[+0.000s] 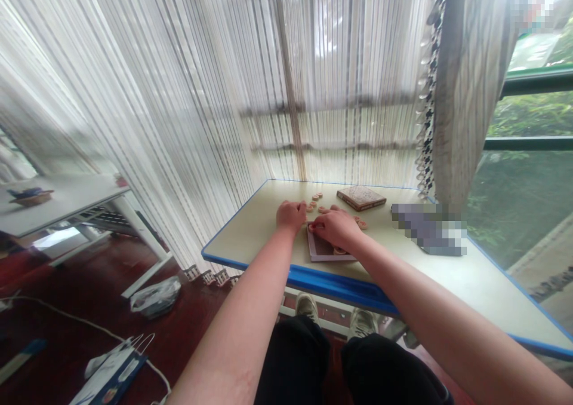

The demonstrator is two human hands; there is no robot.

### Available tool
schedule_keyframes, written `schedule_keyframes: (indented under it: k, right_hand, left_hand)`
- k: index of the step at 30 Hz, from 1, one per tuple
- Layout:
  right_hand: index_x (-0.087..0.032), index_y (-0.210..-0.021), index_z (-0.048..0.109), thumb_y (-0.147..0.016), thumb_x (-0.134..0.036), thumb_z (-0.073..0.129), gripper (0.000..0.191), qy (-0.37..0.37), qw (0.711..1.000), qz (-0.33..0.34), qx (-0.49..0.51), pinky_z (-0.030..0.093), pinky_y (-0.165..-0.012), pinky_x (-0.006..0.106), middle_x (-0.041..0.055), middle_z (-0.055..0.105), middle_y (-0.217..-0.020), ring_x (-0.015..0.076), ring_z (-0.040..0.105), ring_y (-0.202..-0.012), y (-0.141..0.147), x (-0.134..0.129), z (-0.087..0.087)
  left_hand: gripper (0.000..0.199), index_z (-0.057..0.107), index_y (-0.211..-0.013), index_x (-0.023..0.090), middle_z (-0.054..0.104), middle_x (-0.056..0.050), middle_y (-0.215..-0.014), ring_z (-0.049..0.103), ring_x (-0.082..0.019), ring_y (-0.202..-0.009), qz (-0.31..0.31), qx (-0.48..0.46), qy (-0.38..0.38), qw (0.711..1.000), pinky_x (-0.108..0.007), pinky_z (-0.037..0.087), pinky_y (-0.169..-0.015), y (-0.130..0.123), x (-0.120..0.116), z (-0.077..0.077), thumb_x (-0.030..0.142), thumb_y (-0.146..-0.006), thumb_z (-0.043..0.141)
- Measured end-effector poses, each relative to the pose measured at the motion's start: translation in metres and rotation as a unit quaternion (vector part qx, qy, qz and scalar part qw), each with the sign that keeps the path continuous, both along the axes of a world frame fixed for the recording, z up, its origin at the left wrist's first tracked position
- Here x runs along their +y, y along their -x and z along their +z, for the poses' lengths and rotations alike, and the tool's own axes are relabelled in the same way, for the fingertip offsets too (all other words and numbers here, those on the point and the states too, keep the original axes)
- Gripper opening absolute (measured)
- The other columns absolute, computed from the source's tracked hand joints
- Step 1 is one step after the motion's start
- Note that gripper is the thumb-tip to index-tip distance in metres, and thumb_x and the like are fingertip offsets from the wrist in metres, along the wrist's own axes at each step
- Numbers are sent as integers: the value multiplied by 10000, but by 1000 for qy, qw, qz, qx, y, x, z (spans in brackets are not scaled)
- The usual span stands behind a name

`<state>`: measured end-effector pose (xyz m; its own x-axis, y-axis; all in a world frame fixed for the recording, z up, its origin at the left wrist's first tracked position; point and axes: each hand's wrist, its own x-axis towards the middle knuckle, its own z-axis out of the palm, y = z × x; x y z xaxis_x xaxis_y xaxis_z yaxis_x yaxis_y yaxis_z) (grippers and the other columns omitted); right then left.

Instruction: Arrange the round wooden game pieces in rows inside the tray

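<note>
Over the desk, my right hand (pixel 338 229) reaches across an open shallow box (pixel 319 252), its fingers closed on a round wooden game piece (pixel 311 228) at the box's far left corner. Another disc (pixel 339 251) lies inside the box, partly under that hand. Just left of the box, my left hand (pixel 290 215) is closed with curled fingers; whatever it may hold is hidden. Beyond the hands several pale discs (pixel 315 198) are scattered on the desktop, and more discs (pixel 360 223) lie right of my right hand. Markings on the pieces are too small to read.
A flat patterned box lid (pixel 362 198) sits at the desk's far side. To the right is a dark purple-grey item (pixel 416 226), partly pixelated. The cream desktop (pixel 250 226) has a blue edge. String curtains (pixel 215 94) hang behind; a paper bag (pixel 111 375) lies on the floor.
</note>
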<state>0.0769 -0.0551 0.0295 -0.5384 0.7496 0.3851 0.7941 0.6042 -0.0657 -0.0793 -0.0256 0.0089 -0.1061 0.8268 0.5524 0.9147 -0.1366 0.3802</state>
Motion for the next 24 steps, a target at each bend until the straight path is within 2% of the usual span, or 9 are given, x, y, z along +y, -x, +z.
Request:
schedule_keyframes:
  k: [4, 9, 10, 13, 16, 18, 21, 24]
  right_hand:
    - [-273, -815, 712, -758, -439, 540, 246, -4, 1000, 2, 11, 396, -662, 310, 62, 670, -828, 240, 530, -854, -1, -2, 1]
    - [-255, -957, 679, -757, -363, 543, 264, -5, 997, -37, 64, 416, -710, 304, 47, 672, -860, 218, 550, -860, -15, 10, 9]
    - [-247, -963, 678, -760, -352, 538, 268, 12, 996, -47, 69, 420, -710, 299, 48, 673, -860, 209, 563, -844, -19, 17, 13]
    - [-224, -952, 684, -731, -343, 559, 281, 131, 987, -82, 48, 437, -629, 269, 54, 682, -878, 177, 601, -733, -27, 43, 24]
    - [-215, -976, 680, -701, -357, 581, 325, 149, 984, -101, 15, 447, -629, 274, 67, 677, -952, 191, 613, -762, -24, 68, 29]
    - [-222, -1000, 674, -699, -390, 584, 356, 131, 987, -88, -2, 454, -669, 283, 67, 672, -981, 199, 613, -809, -17, 79, 25]
    - [-265, -1007, 675, -724, -354, 559, 318, 114, 992, -46, -39, 456, -711, 296, 47, 684, -954, 197, 617, -818, -11, 87, 15]
    - [-280, -959, 696, -734, -324, 544, 275, 106, 992, -42, -48, 459, -708, 302, 46, 693, -915, 204, 618, -818, -15, 91, 7]
  left_hand:
    - [510, 717, -707, 177, 675, -105, -709, 586, -207, -789, 25, -24, -3, 999, -300, 392, -769, 2, 1, -1, 406, -855, 287]
    - [470, 706, -713, 188, 676, -102, -711, 592, -215, -824, 34, -112, 16, 993, -298, 393, -766, 4, 2, 2, 409, -842, 312]
    - [470, 703, -716, 187, 676, -103, -716, 593, -216, -831, 36, -130, 17, 991, -298, 393, -765, 4, 3, 2, 412, -841, 309]
    - [507, 687, -701, 178, 675, -106, -724, 597, -218, -816, 44, -166, 5, 985, -307, 393, -755, 6, 8, 0, 431, -846, 271]
    - [555, 660, -670, 179, 672, -98, -713, 600, -209, -756, 50, -205, -1, 977, -308, 394, -727, 10, 17, -3, 454, -853, 214]
    - [565, 643, -660, 185, 673, -88, -716, 600, -199, -730, 57, -246, 8, 968, -301, 395, -708, 13, 22, -5, 463, -852, 189]
    - [560, 630, -656, 193, 675, -77, -727, 599, -193, -720, 67, -297, 16, 952, -297, 397, -685, 17, 29, -8, 481, -843, 188]
    - [551, 626, -651, 196, 671, -70, -717, 597, -194, -712, 72, -320, 17, 944, -300, 398, -663, 18, 34, -10, 498, -831, 201]
